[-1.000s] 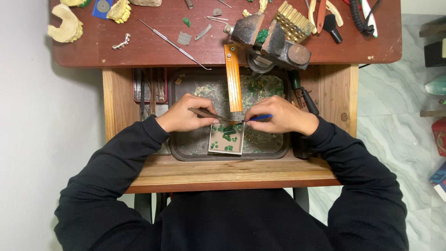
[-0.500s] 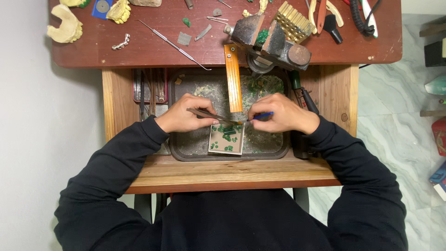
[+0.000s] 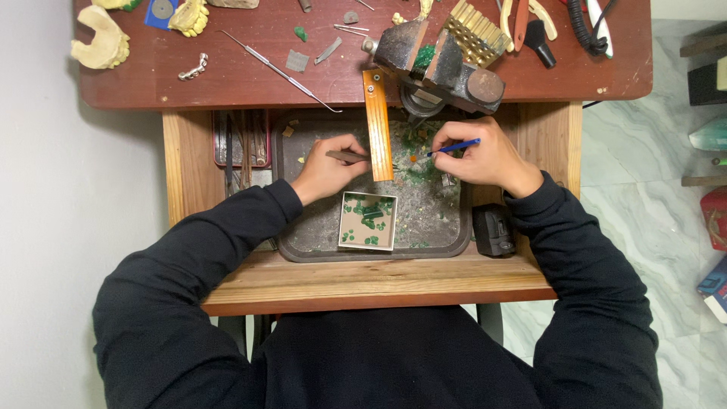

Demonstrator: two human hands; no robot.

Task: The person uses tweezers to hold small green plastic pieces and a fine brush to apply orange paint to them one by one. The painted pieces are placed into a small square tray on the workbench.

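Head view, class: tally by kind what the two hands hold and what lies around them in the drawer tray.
Hand tools held: 2, brown tool in left hand, blue tool in right hand
Orange bench pegs: 1
Small square boxes: 1
Dark trays: 1
Total: 5

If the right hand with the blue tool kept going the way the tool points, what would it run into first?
Probably the orange wooden strip: the right hand aims its blue tool leftward at it across the tray. Height is hard to judge, so it might pass above.

Blue tool (image 3: 453,147); orange strip (image 3: 378,126)
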